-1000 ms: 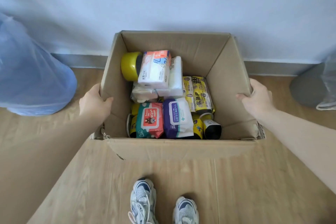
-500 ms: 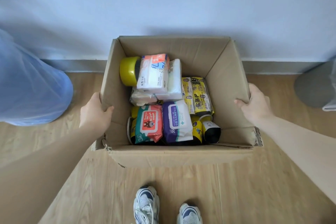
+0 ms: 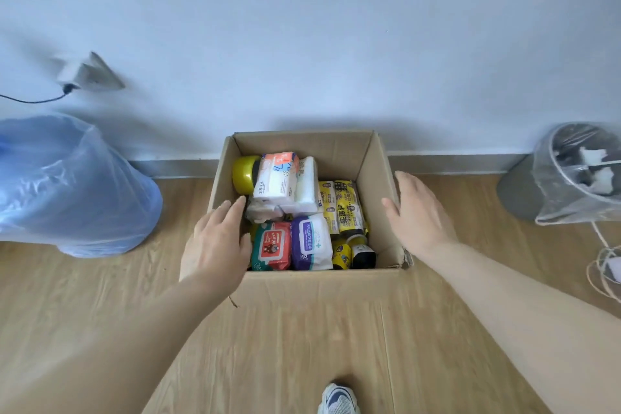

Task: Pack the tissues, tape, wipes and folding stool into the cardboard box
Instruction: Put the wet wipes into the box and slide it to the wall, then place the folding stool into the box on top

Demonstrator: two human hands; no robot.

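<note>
Where the wooden floor [image 3: 302, 346] meets the white wall [image 3: 302, 27], a cardboard box [image 3: 319, 289] sits flaps open, back side near the baseboard. Big blue plastic bag [image 3: 67, 185] on the floor well left of the box. Grey bin [image 3: 517, 198] with clear liner well right of it.

Left hand [image 3: 215, 242] released, fingers straight, lying over the box's left wall with fingertips reaching inside; grasping nothing. Right hand [image 3: 416, 212] released too, fingers straight, palm beside the outside of the right wall; contact with the cardboard cannot be told.

Inside the box, packed tight:
- white-and-orange tissue pack [image 3: 277, 176], back left, on top, touching a plain white tissue pack [image 3: 307, 185] on its right
- purple-and-white wipes pack [image 3: 311, 242], front middle
- red-and-green wipes pack [image 3: 271, 245], just left of it, touching
- yellow-and-black packs [image 3: 347, 207], along the right side
- yellow round item [image 3: 243, 175], back left corner, partly hidden behind the tissues; type unclear
- small black-and-white roll [image 3: 363, 252], front right corner

One white sneaker [image 3: 337, 400] at the bottom edge.
</note>
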